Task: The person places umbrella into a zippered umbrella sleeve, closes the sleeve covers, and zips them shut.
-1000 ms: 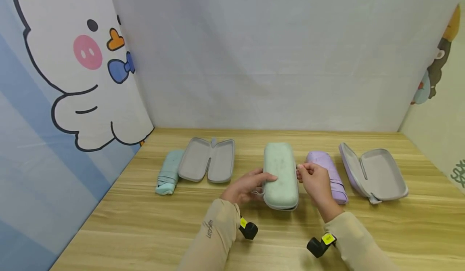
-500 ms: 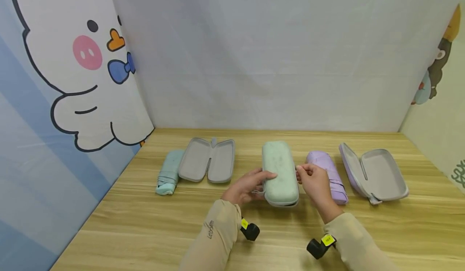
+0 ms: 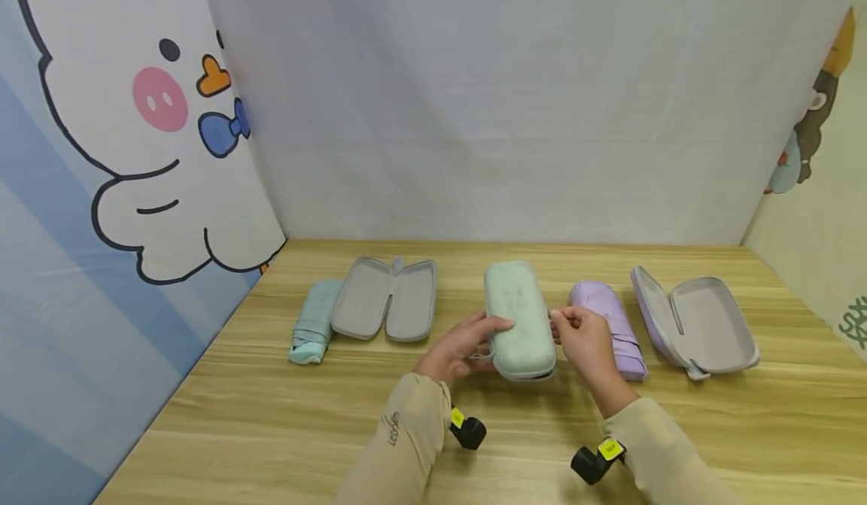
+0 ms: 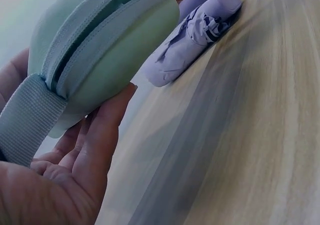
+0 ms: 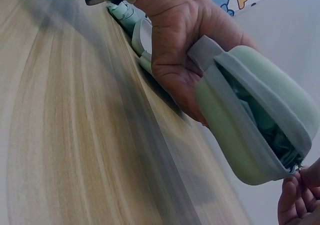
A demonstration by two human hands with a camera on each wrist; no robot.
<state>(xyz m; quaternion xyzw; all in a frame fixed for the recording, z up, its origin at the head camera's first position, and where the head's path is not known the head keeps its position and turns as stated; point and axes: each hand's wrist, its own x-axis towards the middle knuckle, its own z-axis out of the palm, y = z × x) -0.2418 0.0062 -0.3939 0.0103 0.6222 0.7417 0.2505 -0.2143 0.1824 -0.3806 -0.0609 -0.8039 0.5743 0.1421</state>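
Observation:
A pale green zip case is held up over the table in the head view. My left hand grips it from the left, thumb on top and fingers underneath. At its right edge my right hand pinches the zipper pull, which the fingertips mostly cover. The right wrist view shows the zip parted along the near end, with dark green folded fabric inside. A grey strap loop sticks out of the case beside the left palm.
On the left lie a folded teal umbrella and an open grey-lined case. Right of my hands are a folded purple umbrella and an open purple case. A white cloth wall stands behind the wooden table.
The green case has shifted slightly left and away, and its near end has come up a little. Both hands keep their hold, the right hand staying at the case's right edge.

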